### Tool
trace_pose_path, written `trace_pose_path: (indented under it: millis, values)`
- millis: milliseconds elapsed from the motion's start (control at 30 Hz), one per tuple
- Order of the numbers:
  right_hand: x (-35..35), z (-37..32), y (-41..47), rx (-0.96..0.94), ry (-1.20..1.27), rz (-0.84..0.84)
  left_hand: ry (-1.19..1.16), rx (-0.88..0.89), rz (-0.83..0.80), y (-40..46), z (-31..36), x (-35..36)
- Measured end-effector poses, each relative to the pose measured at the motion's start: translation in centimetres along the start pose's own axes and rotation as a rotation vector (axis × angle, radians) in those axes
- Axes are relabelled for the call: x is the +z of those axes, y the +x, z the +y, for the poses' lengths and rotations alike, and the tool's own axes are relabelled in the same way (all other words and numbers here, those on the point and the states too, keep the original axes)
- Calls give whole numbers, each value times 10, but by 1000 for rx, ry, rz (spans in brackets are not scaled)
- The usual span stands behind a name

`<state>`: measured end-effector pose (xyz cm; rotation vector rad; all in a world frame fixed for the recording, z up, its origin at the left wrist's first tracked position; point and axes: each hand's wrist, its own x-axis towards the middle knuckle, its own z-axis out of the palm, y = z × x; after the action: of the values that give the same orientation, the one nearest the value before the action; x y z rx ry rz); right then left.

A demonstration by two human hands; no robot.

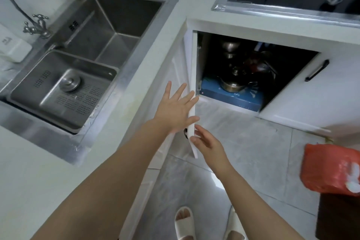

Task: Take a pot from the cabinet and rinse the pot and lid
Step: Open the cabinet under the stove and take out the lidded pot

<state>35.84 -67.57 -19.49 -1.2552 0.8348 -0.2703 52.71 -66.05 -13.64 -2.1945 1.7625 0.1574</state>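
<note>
Pot: a lidded steel pot (231, 84) sits inside the open cabinet (243, 68), on a blue box (231, 98) at the cabinet's front edge.
Cabinet door: the white door (192, 107) stands open, edge toward the camera.
Left hand: the left hand (175, 109) is spread wide, fingers flat against the door's outer face.
Right hand: the right hand (208, 143) is loosely open, fingertips touching the door's lower edge.
Sink: the steel sink (109, 31) lies in the counter's left part, well apart from the pot.

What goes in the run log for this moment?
stage: opening cabinet | white cabinet door: open | left hand, right hand: on door edge | lidded steel pot: inside, untouched
</note>
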Motion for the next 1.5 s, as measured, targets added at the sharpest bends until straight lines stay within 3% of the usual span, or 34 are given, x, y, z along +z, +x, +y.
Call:
trace_pose_path:
  millis: [333,567,700,800,867,1000,1067,1500]
  values:
    - [50,-18,20,81,-49,-108,177,-62,35,-13,-53,5]
    - [57,-20,30,84,-109,-10,251,-87,45,-17,-70,10]
    - [41,-20,35,84,-196,33,313,-127,12,-16,-64,6]
    - [18,-21,39,75,-273,85,335,-106,73,-16,-52,4]
    - [0,-21,39,81,-335,110,233,-68,117,-14,-36,3]
    - [-40,-19,39,92,-428,145,-355,-175,17,2,8,4]
    - [-61,-17,39,95,-477,151,-516,-221,4,12,29,11]
    - [-199,-8,70,104,-830,50,-567,-280,-156,86,122,37]
